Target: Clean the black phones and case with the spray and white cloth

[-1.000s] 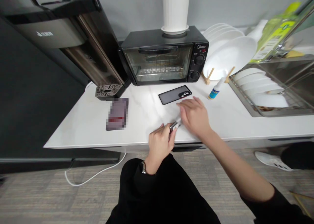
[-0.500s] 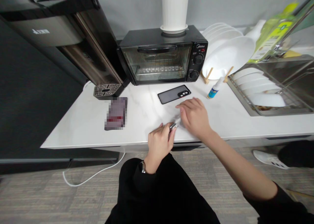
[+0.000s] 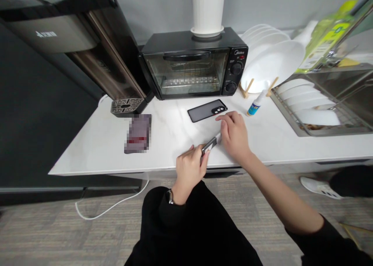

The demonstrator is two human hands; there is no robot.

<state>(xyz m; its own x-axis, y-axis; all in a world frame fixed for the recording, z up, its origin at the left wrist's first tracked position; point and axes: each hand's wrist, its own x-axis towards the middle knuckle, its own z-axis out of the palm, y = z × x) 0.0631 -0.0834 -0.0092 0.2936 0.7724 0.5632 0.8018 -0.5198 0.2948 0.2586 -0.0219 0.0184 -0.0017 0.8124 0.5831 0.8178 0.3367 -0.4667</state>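
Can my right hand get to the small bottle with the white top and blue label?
Likely yes: the bottle stands just beyond your bare right hand, to its right, with smooth white countertop between them and nothing visible blocking the way.

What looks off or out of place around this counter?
The white pot stands on the toaster oven, an odd perch on an appliance that likely heats up. The pixelated item by the dispenser can't be judged. I see no spill on the counter.

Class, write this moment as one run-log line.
left hand: holding slim dark object; right hand: at its other end; phone case: on counter; small bottle: standing
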